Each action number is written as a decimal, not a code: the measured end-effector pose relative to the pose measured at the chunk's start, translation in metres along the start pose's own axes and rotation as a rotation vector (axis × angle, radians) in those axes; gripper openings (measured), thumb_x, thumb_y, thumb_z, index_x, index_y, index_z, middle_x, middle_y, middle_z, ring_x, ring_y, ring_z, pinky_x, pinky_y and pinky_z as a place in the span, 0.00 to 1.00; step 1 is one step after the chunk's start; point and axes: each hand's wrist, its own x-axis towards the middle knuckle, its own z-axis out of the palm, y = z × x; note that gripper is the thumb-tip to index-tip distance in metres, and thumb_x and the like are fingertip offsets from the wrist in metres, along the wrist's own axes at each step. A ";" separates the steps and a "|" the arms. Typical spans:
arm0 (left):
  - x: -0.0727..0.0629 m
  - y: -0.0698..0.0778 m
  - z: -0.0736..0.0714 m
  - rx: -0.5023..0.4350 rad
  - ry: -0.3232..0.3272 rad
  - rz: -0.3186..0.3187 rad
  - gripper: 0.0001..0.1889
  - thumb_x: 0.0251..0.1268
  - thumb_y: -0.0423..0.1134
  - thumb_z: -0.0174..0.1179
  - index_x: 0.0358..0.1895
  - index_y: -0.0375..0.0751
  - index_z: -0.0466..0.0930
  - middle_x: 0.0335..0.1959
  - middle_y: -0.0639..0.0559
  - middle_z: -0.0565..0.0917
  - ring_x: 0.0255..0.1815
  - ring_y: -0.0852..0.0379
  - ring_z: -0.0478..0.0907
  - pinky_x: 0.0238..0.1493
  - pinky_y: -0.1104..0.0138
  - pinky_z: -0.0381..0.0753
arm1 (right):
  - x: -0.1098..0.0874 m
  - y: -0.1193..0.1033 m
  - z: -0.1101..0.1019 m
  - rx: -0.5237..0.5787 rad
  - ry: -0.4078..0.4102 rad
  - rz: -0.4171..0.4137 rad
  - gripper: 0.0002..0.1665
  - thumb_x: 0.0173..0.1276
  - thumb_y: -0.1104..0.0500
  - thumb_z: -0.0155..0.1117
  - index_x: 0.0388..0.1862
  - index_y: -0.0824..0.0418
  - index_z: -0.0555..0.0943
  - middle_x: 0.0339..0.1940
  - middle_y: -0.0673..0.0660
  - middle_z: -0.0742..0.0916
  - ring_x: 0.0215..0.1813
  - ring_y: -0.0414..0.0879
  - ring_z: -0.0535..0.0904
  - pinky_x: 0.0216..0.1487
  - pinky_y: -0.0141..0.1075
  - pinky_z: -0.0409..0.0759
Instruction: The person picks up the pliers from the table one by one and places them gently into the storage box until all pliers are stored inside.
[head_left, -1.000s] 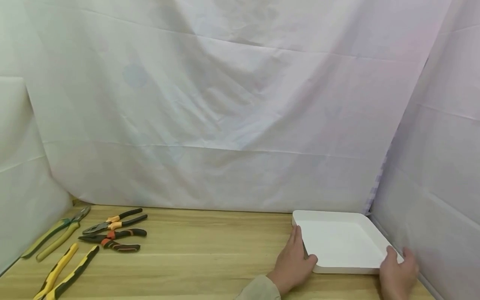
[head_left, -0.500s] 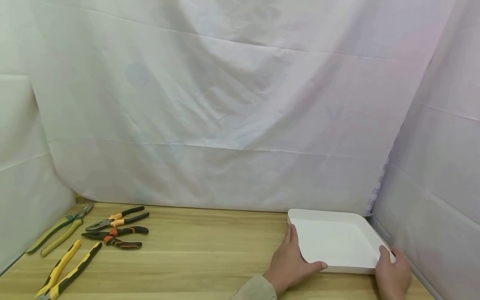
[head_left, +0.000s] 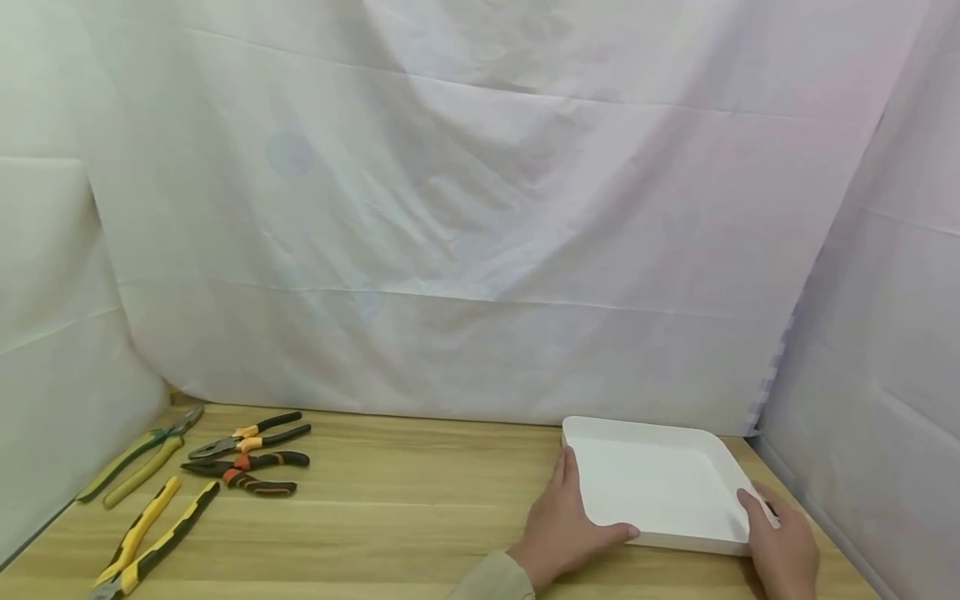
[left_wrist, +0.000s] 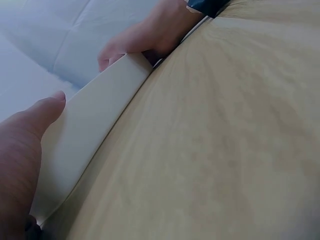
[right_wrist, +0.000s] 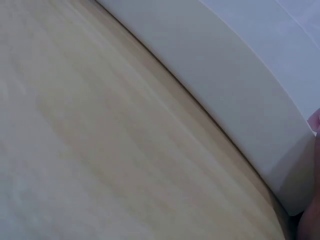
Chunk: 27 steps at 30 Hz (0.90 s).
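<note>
A shallow white tray (head_left: 660,483) with rounded corners lies flat on the right part of the wooden table. At its near left corner is my left hand (head_left: 562,521), its straight fingers along the left wall and its extended thumb against the front wall. In the left wrist view, the left thumb (left_wrist: 45,115) lies along the upper part of that wall. My right hand (head_left: 783,542) grips the near right corner, thumb over the rim and fingers round the outside. Only a sliver of the right hand (right_wrist: 312,200) shows at the right wrist view's edge.
Several pliers lie at the table's left: green-handled pliers (head_left: 142,454), black-and-orange pliers (head_left: 251,435), black-and-red needle-nose pliers (head_left: 251,472) and yellow-and-black pliers (head_left: 153,533). A white cloth (head_left: 450,208) hangs behind the table, with another cloth (head_left: 892,333) along the right side.
The tray has slid left across the table, away from the right-hand cloth, with both hands on it. The right hand has closed round its corner. The head view has turned slightly left.
</note>
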 end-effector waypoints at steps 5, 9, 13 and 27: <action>-0.002 -0.005 -0.007 0.001 -0.009 -0.008 0.71 0.41 0.78 0.68 0.83 0.45 0.41 0.84 0.52 0.50 0.80 0.48 0.63 0.71 0.55 0.73 | -0.003 -0.004 0.004 -0.004 -0.040 -0.009 0.37 0.79 0.41 0.46 0.76 0.65 0.66 0.74 0.76 0.67 0.75 0.74 0.59 0.74 0.63 0.56; -0.004 -0.009 -0.012 -0.001 -0.010 -0.002 0.71 0.42 0.78 0.68 0.83 0.43 0.41 0.85 0.49 0.49 0.81 0.47 0.61 0.73 0.54 0.72 | -0.006 -0.009 0.007 0.017 -0.065 0.001 0.39 0.78 0.39 0.47 0.77 0.64 0.65 0.77 0.74 0.66 0.77 0.74 0.57 0.75 0.63 0.56; -0.006 -0.014 -0.017 0.007 -0.019 0.016 0.71 0.43 0.78 0.68 0.83 0.42 0.42 0.85 0.48 0.48 0.81 0.46 0.59 0.74 0.54 0.70 | -0.009 -0.013 0.009 0.019 -0.079 0.003 0.40 0.78 0.38 0.47 0.77 0.63 0.65 0.77 0.73 0.66 0.77 0.74 0.58 0.75 0.63 0.56; -0.017 -0.033 -0.052 -0.003 -0.022 0.038 0.70 0.46 0.77 0.67 0.83 0.40 0.39 0.84 0.43 0.48 0.82 0.43 0.57 0.75 0.46 0.66 | -0.029 -0.032 0.029 -0.030 -0.180 -0.037 0.45 0.76 0.35 0.48 0.79 0.63 0.60 0.76 0.77 0.64 0.76 0.76 0.57 0.73 0.65 0.57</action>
